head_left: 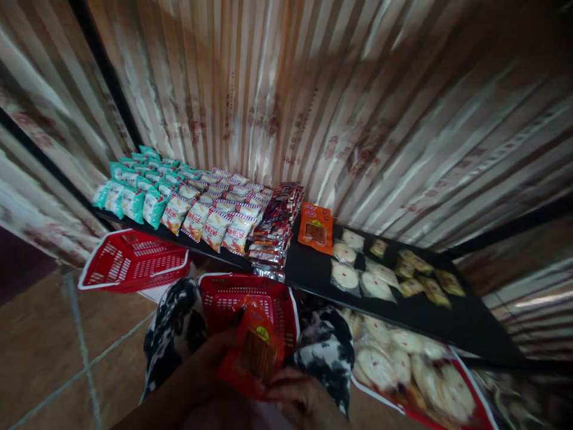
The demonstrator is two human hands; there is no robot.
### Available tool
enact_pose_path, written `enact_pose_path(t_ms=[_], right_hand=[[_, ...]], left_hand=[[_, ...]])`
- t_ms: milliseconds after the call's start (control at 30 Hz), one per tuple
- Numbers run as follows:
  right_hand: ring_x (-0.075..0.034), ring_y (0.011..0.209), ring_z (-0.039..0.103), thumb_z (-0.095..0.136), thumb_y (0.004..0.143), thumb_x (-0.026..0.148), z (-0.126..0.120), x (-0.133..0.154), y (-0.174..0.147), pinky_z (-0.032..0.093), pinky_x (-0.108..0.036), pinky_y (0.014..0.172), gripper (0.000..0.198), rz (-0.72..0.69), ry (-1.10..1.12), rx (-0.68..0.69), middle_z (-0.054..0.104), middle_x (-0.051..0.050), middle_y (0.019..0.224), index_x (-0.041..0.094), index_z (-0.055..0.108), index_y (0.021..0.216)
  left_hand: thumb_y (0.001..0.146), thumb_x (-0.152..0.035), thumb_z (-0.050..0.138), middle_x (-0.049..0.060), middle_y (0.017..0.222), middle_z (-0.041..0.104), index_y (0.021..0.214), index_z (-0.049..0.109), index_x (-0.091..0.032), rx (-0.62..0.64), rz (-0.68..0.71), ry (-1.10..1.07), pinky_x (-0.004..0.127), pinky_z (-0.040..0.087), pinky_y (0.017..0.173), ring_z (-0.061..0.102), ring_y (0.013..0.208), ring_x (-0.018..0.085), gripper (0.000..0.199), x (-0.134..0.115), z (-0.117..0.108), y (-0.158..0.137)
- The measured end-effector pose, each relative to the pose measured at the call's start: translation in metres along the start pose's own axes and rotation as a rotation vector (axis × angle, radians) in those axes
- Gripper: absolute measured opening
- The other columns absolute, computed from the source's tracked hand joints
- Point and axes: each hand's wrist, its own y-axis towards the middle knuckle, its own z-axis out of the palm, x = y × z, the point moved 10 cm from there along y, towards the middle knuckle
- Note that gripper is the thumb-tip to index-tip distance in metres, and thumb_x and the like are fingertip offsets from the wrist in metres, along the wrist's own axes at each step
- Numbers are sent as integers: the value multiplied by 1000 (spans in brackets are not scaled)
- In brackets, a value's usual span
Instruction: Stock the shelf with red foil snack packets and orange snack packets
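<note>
A glossy, flat orange packet (257, 352) is held above a red basket (282, 298) of perforated plastic, the left hand (217, 352) curled on its left edge, the right hand (298, 388) gripping its lower right corner. Beyond, a smooth black shelf (308, 272) bears plump teal bags (154, 206), puffy white bags (208, 224) and pale, clear-wrapped discs (344, 276) before a pleated curtain (277, 89).
</note>
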Motion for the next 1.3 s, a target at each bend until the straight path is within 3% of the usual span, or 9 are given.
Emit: enact_pose_path(t_ms=[200, 400, 567, 633, 733, 900, 1033, 1167, 1300], right_hand=[[-19, 86, 63, 51, 85, 49, -16, -6, -29, 47, -26, 74, 32, 53, 94, -63, 70, -5, 95, 29, 72, 96], [-16, 58, 55, 50, 76, 65, -88, -63, -75, 46, -25, 57, 48, 301, 242, -734, 60, -1, 57, 23, 62, 59], [-26, 99, 62, 60, 66, 67, -126, -90, -93, 51, -32, 82, 52, 373, 339, -1012, 69, -7, 104, 25, 66, 96], [-27, 107, 60, 62, 65, 66, -131, -93, -85, 51, -34, 86, 60, 362, 430, -1048, 66, -8, 115, 24, 62, 108], [-29, 95, 65, 66, 61, 64, -135, -92, -62, 53, -37, 77, 63, 292, 583, -1037, 70, -11, 102, 22, 59, 108], [-26, 84, 67, 72, 61, 53, -161, -96, -35, 53, -35, 70, 63, 194, 749, -1056, 72, -7, 89, 21, 53, 111], [-23, 77, 67, 71, 62, 47, -201, -104, -19, 52, -31, 66, 68, 178, 699, -1072, 72, -4, 84, 19, 49, 120], [-20, 61, 65, 65, 65, 43, -239, -119, 5, 50, -29, 57, 67, 177, 636, -1061, 69, 0, 71, 17, 47, 125], [-21, 65, 66, 56, 69, 43, -279, -136, 24, 50, -30, 61, 53, 197, 380, -1084, 70, -2, 72, 18, 57, 115]], left_hand=[[54, -8, 59, 6, 86, 67, 96, 64, -14, 285, -27, -181, 29, 46, 73, 63, 75, 18, 43, -29, 65, 6], [53, -11, 60, 6, 82, 66, 90, 63, -15, 271, 1, -114, 32, 45, 77, 63, 80, 22, 37, -54, 105, 8], [52, -15, 59, 6, 86, 67, 95, 62, -18, 279, 36, -94, 33, 45, 81, 64, 86, 23, 42, -71, 139, 26], [51, -13, 58, 5, 85, 67, 93, 62, -18, 280, 40, -80, 33, 46, 81, 64, 86, 23, 42, -74, 148, 39], [50, -13, 57, 5, 84, 68, 88, 62, -18, 268, 39, -54, 34, 46, 81, 64, 86, 24, 38, -74, 157, 61], [52, -14, 55, 4, 80, 69, 90, 61, -16, 66, 146, -18, 35, 48, 78, 65, 82, 25, 38, -83, 150, 99], [54, -13, 58, 8, 105, 67, 107, 57, -17, -73, 270, 29, 33, 46, 87, 61, 101, 25, 53, -101, 151, 126], [61, -10, 61, 11, 136, 48, 124, 49, -18, -293, 353, 247, 29, 38, 98, 43, 126, 24, 65, -120, 148, 152], [66, -8, 55, 11, 130, 53, 116, 57, -16, -399, 359, 526, 27, 36, 98, 47, 121, 23, 51, -134, 155, 182]])
